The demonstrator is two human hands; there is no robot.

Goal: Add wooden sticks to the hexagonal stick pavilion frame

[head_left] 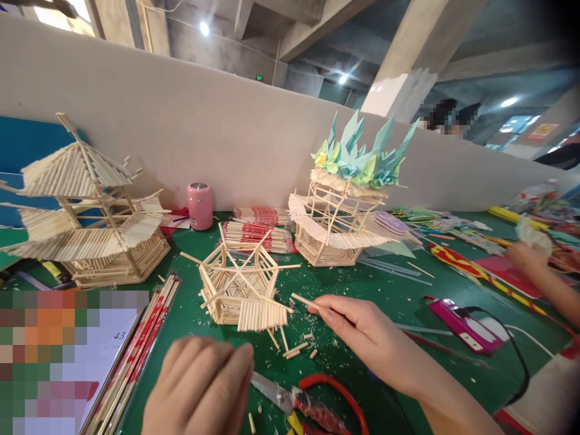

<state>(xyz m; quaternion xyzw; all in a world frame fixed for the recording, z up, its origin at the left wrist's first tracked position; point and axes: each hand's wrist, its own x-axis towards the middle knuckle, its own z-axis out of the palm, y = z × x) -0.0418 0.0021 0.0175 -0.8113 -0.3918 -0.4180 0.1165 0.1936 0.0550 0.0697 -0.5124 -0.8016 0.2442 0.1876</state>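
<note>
My right hand (357, 326) pinches a short wooden stick (301, 299) between thumb and fingers, beside the small stick frame. My left hand (199, 383) is curled closed in front of that frame; what its fingers hold, if anything, is hidden. The small stick frame (217, 296) is a low many-sided structure with crossed sticks on top and one slatted roof panel (263, 314) at its front right. Short cut stick pieces (296, 349) and shavings lie in front of it. Red-handled scissors (319, 406) lie between my hands, their blades toward my left hand.
Two taller stick pavilions stand behind: one at left (86, 229), one with teal paper foliage (338, 217). Between them are a pink flask (200, 206) and stick bundles (256, 237). A magenta power strip (462, 326) lies right, near another person's hand (525, 260).
</note>
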